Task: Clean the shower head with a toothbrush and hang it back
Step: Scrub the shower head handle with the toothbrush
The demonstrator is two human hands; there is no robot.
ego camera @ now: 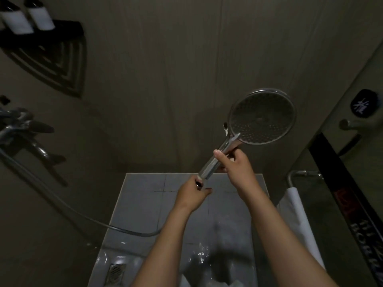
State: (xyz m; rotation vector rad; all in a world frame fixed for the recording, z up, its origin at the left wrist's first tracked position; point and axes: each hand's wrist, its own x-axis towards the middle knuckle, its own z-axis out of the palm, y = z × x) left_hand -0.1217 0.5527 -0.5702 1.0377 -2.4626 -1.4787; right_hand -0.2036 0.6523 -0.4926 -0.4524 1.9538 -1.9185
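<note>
Dim walls (155, 69) carry faucet (27, 129) and shelf (51, 65); right hand (234, 164) grips the shower head (262, 118), left hand (191, 195) pinches its base.

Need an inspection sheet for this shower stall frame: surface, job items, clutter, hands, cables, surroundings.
Surface: grey tiled floor, wet patches; metal drain grate near left.
Job's things: round chrome shower head held in the air, face toward the camera; pale toothbrush lies along its neck, bristles beside the rim.
Clutter: two dark bottles with white labels on a black corner rack.
Hands: right hand grips the handle and, it seems, the toothbrush; left hand holds the handle's lower end.
Cables: grey hose sags from the handle to the chrome wall tap.
Surroundings: dim wall panels; glass door at right, white cloth beside it.
</note>
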